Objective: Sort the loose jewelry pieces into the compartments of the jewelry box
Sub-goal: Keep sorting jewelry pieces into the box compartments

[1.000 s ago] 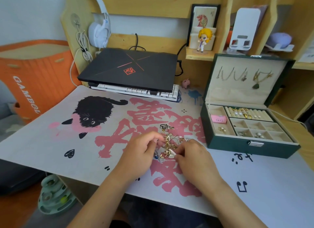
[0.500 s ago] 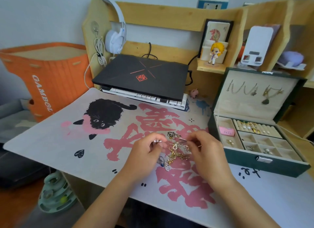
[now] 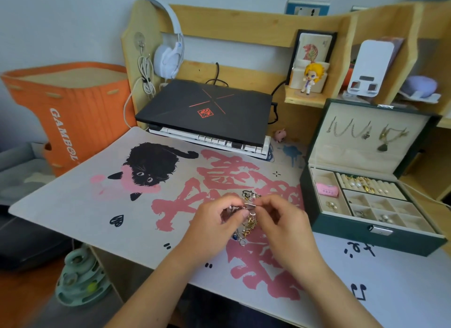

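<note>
Now the right hand [image 3: 284,220] sits higher over the heap of loose jewelry [image 3: 247,224] than a second ago, when it pressed low at the heap's near edge; both hands have drawn together above it. The left hand [image 3: 214,221] has its fingers pressed together on a small silvery piece [image 3: 234,208], and the right hand's grip pinches another small silver piece [image 3: 251,206] just beside it, the two pieces nearly touching. Whether they are joined, I cannot tell. Under the hands the heap of gold and silver bits lies on the printed mat [image 3: 97,205] covering the bench, well to the left of the jewelry box [image 3: 375,237].

That green box stands open, lid upright, with necklaces [image 3: 351,131] hanging inside the lid. Its long left compartment holds a pink roll [image 3: 327,189] and, nearer the front, gold earrings [image 3: 331,205]. Along the back, the ring rolls [image 3: 366,182] carry pearl and gold pieces. Two front-row squares hold small silvery and pearl items, too small to name.
</note>
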The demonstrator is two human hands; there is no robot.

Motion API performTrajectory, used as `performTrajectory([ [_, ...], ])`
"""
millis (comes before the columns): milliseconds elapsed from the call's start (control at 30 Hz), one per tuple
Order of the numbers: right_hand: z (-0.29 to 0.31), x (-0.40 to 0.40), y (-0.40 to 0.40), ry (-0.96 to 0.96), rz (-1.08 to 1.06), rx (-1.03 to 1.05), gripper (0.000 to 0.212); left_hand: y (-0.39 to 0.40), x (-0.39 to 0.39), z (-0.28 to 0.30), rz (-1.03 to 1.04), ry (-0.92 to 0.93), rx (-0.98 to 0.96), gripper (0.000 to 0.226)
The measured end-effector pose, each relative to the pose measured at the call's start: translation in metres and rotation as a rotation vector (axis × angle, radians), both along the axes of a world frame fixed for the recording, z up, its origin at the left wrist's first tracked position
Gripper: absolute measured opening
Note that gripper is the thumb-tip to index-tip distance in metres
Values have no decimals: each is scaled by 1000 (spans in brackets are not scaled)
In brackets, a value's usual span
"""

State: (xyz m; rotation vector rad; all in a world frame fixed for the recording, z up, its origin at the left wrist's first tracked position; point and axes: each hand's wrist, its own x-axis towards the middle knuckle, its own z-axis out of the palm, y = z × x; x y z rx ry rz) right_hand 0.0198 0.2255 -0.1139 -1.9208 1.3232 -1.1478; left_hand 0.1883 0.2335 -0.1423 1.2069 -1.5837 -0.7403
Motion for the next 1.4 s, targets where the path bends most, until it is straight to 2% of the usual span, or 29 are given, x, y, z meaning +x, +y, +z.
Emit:
performTrajectory([
  [133, -6, -3, 2, 12, -47, -33, 14, 0, 2, 1, 23, 56, 28, 11],
  [333, -10, -1, 15, -341, -10, 237, 9, 1, 4, 3, 25, 95, -13, 20],
  [400, -12, 1, 19, -382, 5, 307, 9, 3, 4, 5, 11, 116, -12, 24],
  [800, -2, 3, 3, -66, 13, -26, 14, -1, 8, 0, -11, 106, -7, 19],
  [1000, -4, 2, 1, 27, 8, -47, 12, -1, 5, 2, -12, 108, 18, 18],
  [1400, -11, 3, 1, 23, -1, 1, 16, -2, 7, 0, -32, 88, 41, 17],
])
